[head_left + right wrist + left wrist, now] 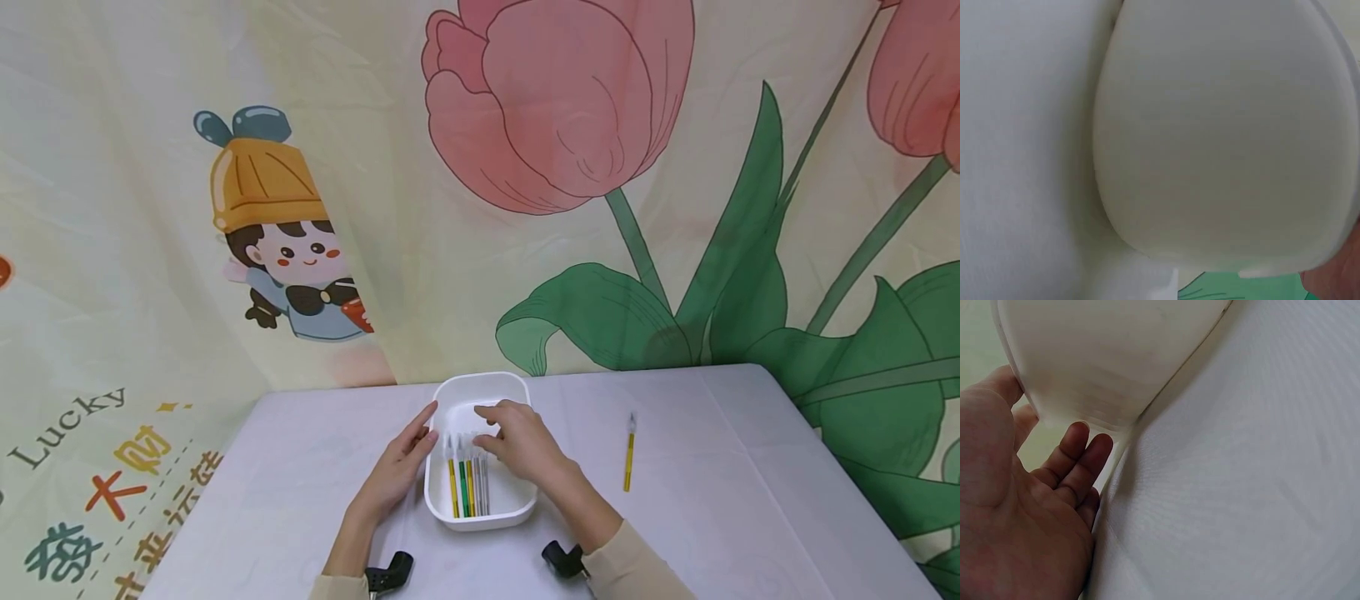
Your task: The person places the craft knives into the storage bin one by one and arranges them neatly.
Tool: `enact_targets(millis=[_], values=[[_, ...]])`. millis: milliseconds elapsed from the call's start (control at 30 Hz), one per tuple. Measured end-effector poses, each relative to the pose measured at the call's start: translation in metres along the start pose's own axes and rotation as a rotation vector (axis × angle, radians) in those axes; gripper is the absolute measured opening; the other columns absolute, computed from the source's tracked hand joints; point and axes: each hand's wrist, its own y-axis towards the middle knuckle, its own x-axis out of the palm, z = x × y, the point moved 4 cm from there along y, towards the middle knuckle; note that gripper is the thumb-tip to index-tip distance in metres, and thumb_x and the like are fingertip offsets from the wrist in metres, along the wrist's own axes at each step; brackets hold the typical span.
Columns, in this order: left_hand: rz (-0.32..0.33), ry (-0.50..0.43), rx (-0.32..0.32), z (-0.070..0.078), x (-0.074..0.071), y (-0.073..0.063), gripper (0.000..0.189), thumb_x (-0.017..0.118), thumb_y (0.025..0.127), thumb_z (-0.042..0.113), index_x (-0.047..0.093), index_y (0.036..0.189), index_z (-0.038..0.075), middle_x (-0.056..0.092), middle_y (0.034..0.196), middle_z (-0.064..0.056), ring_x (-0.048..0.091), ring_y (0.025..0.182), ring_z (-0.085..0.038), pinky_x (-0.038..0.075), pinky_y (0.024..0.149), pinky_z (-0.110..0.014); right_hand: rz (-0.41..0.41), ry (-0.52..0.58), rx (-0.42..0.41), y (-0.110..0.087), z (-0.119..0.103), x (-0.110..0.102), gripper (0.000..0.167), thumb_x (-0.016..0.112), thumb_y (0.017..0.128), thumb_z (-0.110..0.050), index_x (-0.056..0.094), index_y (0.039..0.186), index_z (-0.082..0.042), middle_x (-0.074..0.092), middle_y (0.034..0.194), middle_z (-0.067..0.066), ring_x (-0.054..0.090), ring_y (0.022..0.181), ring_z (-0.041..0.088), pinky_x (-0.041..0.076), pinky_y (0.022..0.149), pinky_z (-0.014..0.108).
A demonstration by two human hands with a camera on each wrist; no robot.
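Note:
A white tray (482, 523) holds several slim craft-knife-like tools (465, 487), with yellow, green and silver handles and clear capped tips, lying side by side. At the tray's left rim is my left hand (397, 471), thumb and index finger touching the edge. The left wrist view shows that hand (1029, 481) beside the tray wall (1097, 362), its other fingers loosely bent below the rim. Over the tray's right side reaches my right hand (525, 442). Its thumb and index finger are apart above the tool tips, with nothing visible between them.
A single yellow-handled craft-knife-like tool (628, 454) lies on the white-covered table (705, 500) to the right of the tray. Behind the table hangs a printed cloth (450, 292) with tulips and a cartoon figure. Black wrist-camera mounts (392, 572) sit near both wrists.

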Motion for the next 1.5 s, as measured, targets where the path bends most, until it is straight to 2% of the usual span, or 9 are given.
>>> enact_targets(millis=[300, 567, 800, 967, 1133, 1267, 1500], values=[[0.009, 0.011, 0.0, 0.001, 0.0, 0.0, 0.053, 0.057, 0.106, 0.046, 0.042, 0.156, 0.046, 0.056, 0.118, -0.009, 0.049, 0.119, -0.024, 0.035, 0.109, -0.042, 0.038, 0.098, 0.027, -0.003, 0.012, -0.019, 0.05, 0.08, 0.093, -0.018, 0.066, 0.14, -0.006, 0.071, 0.117, 0.013, 0.064, 0.063, 0.002, 0.055, 0.06, 0.019], [-0.002, -0.004, -0.018, 0.001, 0.001, 0.0, 0.053, 0.055, 0.109, 0.038, 0.04, 0.159, 0.042, 0.056, 0.129, -0.01, 0.044, 0.128, -0.026, 0.029, 0.123, -0.053, 0.077, 0.136, 0.067, -0.005, 0.023, -0.033, 0.052, 0.08, 0.093, -0.018, 0.065, 0.142, -0.008, 0.07, 0.116, 0.014, 0.067, 0.062, 0.007, 0.055, 0.056, 0.022], [0.014, 0.014, -0.001, 0.003, 0.0, -0.001, 0.051, 0.057, 0.107, 0.043, 0.042, 0.156, 0.047, 0.054, 0.115, -0.008, 0.049, 0.117, -0.024, 0.035, 0.108, -0.042, 0.127, 0.125, 0.138, -0.006, 0.033, -0.044, 0.053, 0.081, 0.092, -0.021, 0.066, 0.141, -0.012, 0.072, 0.122, 0.012, 0.066, 0.066, 0.008, 0.056, 0.056, 0.022], [0.011, 0.017, 0.0, 0.003, 0.0, -0.001, 0.052, 0.056, 0.108, 0.042, 0.041, 0.157, 0.045, 0.054, 0.116, -0.008, 0.048, 0.118, -0.024, 0.035, 0.109, -0.042, 0.157, 0.143, 0.172, -0.007, 0.04, -0.051, 0.052, 0.082, 0.092, -0.021, 0.067, 0.14, -0.012, 0.072, 0.121, 0.016, 0.066, 0.069, 0.01, 0.057, 0.057, 0.024], [0.015, 0.021, -0.003, 0.001, 0.0, 0.0, 0.05, 0.055, 0.108, 0.04, 0.041, 0.156, 0.048, 0.055, 0.116, -0.008, 0.049, 0.116, -0.024, 0.035, 0.107, -0.042, 0.173, 0.154, 0.189, -0.008, 0.047, -0.058, 0.052, 0.082, 0.092, -0.02, 0.067, 0.14, -0.012, 0.072, 0.121, 0.017, 0.067, 0.068, 0.012, 0.057, 0.057, 0.026], [0.016, 0.023, 0.002, 0.0, 0.0, 0.0, 0.051, 0.056, 0.107, 0.044, 0.042, 0.155, 0.049, 0.055, 0.115, -0.008, 0.05, 0.114, -0.024, 0.036, 0.105, -0.041, 0.191, 0.159, 0.194, -0.008, 0.056, -0.064, 0.051, 0.082, 0.092, -0.019, 0.067, 0.14, -0.01, 0.071, 0.119, 0.018, 0.068, 0.065, 0.013, 0.057, 0.056, 0.027], [0.016, 0.03, -0.009, -0.002, 0.0, 0.0, 0.051, 0.056, 0.107, 0.043, 0.04, 0.156, 0.049, 0.055, 0.117, -0.008, 0.048, 0.118, -0.023, 0.036, 0.108, -0.042, 0.229, 0.167, 0.207, -0.012, 0.07, -0.076, 0.051, 0.081, 0.092, -0.019, 0.066, 0.14, -0.009, 0.071, 0.117, 0.019, 0.068, 0.062, 0.015, 0.057, 0.054, 0.028]])
